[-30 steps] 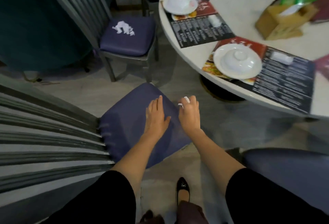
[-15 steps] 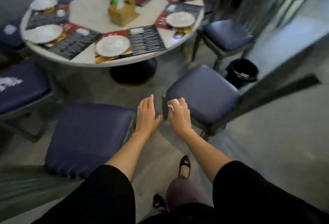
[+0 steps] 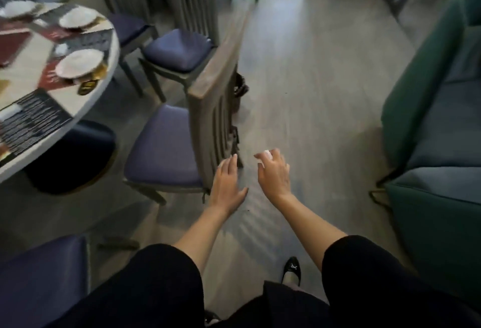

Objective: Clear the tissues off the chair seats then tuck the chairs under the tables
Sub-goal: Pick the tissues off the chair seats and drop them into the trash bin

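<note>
My right hand (image 3: 274, 171) holds a small white tissue (image 3: 266, 155) in its curled fingers, out over the bare floor. My left hand (image 3: 227, 184) is open with straight fingers, just right of the wooden back (image 3: 212, 109) of a chair whose purple seat (image 3: 162, 150) has no tissue on it. That chair faces the round white table (image 3: 101, 67) at the left. A second purple-seated chair (image 3: 179, 49) stands behind it, also bare. The corner of another purple seat (image 3: 39, 283) shows at the bottom left.
Plates (image 3: 79, 63) and menu mats lie on the table, above its dark pedestal base (image 3: 70, 155). A black bin (image 3: 240, 86) stands behind the near chair. A green sofa (image 3: 437, 119) lines the right side. Open grey floor (image 3: 312, 80) runs ahead.
The view has swung right, from the chair seats and table to the aisle. Both hands have left the first seat; the right one has kept the tissue throughout.
</note>
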The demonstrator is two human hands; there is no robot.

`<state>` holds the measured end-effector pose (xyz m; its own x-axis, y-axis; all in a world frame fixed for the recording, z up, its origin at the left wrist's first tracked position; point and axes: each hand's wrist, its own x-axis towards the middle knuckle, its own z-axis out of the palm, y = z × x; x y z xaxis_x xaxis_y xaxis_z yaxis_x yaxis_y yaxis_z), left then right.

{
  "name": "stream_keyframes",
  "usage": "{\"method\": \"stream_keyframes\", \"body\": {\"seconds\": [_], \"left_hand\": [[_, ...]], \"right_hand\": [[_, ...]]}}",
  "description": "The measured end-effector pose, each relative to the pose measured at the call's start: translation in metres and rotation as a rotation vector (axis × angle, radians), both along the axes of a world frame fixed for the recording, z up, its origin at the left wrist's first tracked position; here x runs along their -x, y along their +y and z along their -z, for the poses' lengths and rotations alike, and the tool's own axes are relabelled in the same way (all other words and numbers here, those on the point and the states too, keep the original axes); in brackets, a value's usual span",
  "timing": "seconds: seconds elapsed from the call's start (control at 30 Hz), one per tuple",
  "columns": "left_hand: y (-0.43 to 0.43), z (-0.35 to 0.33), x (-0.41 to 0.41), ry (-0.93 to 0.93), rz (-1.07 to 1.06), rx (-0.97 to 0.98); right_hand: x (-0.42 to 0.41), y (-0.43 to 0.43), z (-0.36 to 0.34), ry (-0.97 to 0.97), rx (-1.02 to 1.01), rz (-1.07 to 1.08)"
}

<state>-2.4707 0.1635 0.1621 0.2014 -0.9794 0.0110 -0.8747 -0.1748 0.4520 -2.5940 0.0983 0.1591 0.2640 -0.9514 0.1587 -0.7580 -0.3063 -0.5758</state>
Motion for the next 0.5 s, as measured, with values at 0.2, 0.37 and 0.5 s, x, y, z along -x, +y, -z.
{"method": "stream_keyframes", "body": {"seconds": [0.2,0.37,0.5], "left_hand": [[-0.103,0.000,0.072,0.042,-0.050,0.009],[-0.175,0.005,0.074,-0.001,-0.050,0.006],[-0.250,0.015,0.064,-0.009,-0.059,0.005]], "right_hand": [[0.077,-0.108,-0.003,0.011,0.015,0.006],[0.075,-0.179,-0.005,0.003,0.012,-0.044],[0.065,-0.251,-0.001,0.041,0.023,-0.090]]}}
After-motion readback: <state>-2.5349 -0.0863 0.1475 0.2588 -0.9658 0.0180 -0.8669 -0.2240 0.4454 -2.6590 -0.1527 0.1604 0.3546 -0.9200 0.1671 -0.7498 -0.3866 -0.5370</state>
